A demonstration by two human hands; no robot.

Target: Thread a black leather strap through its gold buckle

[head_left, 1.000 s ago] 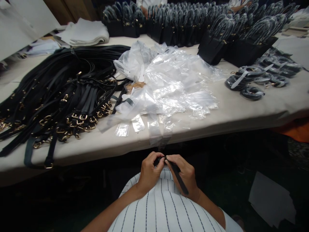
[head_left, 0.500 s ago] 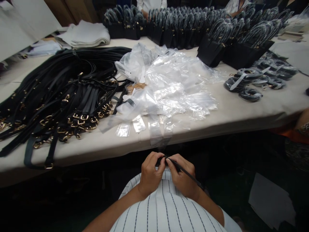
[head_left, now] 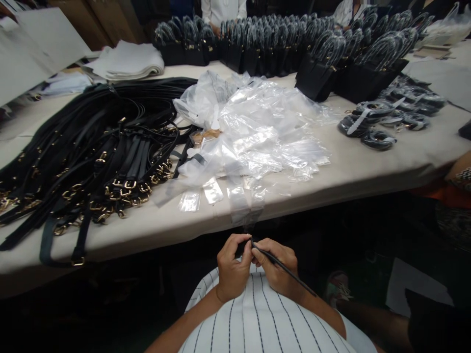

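Note:
Close to my body, just below the table edge, my left hand (head_left: 234,264) and my right hand (head_left: 276,264) meet with fingertips almost touching. Both pinch a thin black strap (head_left: 290,272). One length of it runs down over my right hand towards the forearm. The part between and inside my fingers is mostly hidden. On the table ahead lie a heap of clear plastic bags (head_left: 257,127) and, to the left, a pile of black straps (head_left: 99,147) with gold buckles.
Black handbags (head_left: 253,56) with wrapped handles stand in rows at the back. Coiled straps in plastic (head_left: 379,139) lie at the right. White sheets (head_left: 127,61) are stacked at the back left. Another person's leg and shoe (head_left: 339,287) show at the lower right.
My view has shifted slightly. Both hands stay together on the strap, its trailing end now lying more plainly across my right wrist. A person's leg and shoe have come into view at the lower right.

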